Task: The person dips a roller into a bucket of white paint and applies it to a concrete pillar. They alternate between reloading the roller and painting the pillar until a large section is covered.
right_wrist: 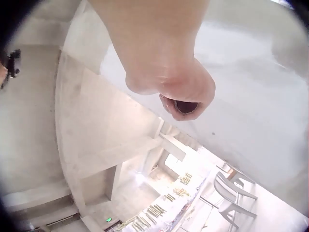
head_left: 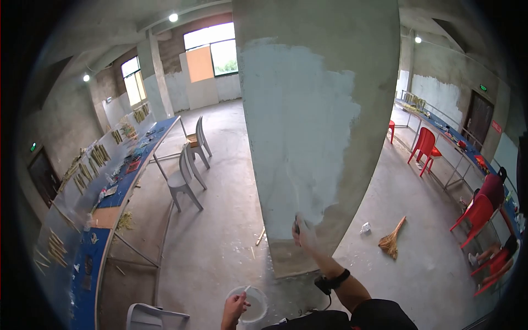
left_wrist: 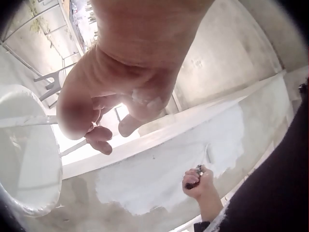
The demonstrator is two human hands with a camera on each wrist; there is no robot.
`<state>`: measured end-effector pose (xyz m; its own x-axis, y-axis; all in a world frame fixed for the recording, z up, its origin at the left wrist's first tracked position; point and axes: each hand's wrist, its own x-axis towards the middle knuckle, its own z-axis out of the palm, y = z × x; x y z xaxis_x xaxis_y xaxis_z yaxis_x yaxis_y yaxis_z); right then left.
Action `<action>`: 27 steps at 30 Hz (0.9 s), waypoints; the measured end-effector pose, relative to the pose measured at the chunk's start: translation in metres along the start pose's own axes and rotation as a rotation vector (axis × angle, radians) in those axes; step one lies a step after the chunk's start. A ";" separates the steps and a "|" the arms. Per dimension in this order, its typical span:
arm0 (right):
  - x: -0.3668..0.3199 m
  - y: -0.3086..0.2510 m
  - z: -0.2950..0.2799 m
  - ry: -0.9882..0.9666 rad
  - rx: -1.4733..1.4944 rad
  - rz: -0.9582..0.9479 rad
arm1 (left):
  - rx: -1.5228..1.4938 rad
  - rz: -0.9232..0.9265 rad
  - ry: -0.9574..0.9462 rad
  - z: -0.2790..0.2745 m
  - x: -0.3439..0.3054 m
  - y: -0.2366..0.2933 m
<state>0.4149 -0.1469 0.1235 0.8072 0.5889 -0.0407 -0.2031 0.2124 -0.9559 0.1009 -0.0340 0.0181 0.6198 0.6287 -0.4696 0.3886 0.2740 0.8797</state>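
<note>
A broad pillar [head_left: 379, 110] carries a large pale coated patch [head_left: 300, 110]. Low on that patch, my right hand [head_left: 304, 234] grips a dark handle [head_left: 297, 224]; the tool's blade cannot be made out. The right wrist view shows the round end of the handle [right_wrist: 186, 107] inside the curled fingers of the hand [right_wrist: 169, 82]. My left hand [head_left: 235, 311] is beside a white bucket [head_left: 264, 308], thumb and fingers pinching a thin whitish stick [head_left: 248, 288]. In the left wrist view the stick [left_wrist: 29, 121] crosses the bucket [left_wrist: 59, 193] towards the hand [left_wrist: 120, 82].
Grey chairs [head_left: 181, 179] and a long blue-topped table [head_left: 132, 165] stand left. At right are red chairs [head_left: 424, 146], another long table [head_left: 440, 132] and seated people [head_left: 492, 190]. A straw broom [head_left: 390, 242] and a small pale object [head_left: 366, 227] lie on the floor right of the pillar.
</note>
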 end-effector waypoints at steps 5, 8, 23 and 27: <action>-0.027 0.036 -0.013 0.020 -0.028 0.049 | -0.013 -0.009 -0.005 -0.006 -0.001 -0.001; -0.031 0.040 -0.017 0.057 -0.017 0.028 | -0.041 -0.020 0.005 -0.009 -0.006 0.001; 0.041 -0.174 -0.001 -0.112 -0.031 -0.229 | -0.006 -0.042 0.023 -0.015 0.000 0.001; 0.051 -0.219 0.028 -0.166 0.059 -0.251 | 0.013 -0.011 0.027 -0.011 -0.003 0.009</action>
<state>0.4847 -0.1415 0.3390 0.7357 0.6307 0.2470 -0.0448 0.4092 -0.9113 0.0955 -0.0254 0.0284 0.5967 0.6454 -0.4769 0.4041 0.2718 0.8734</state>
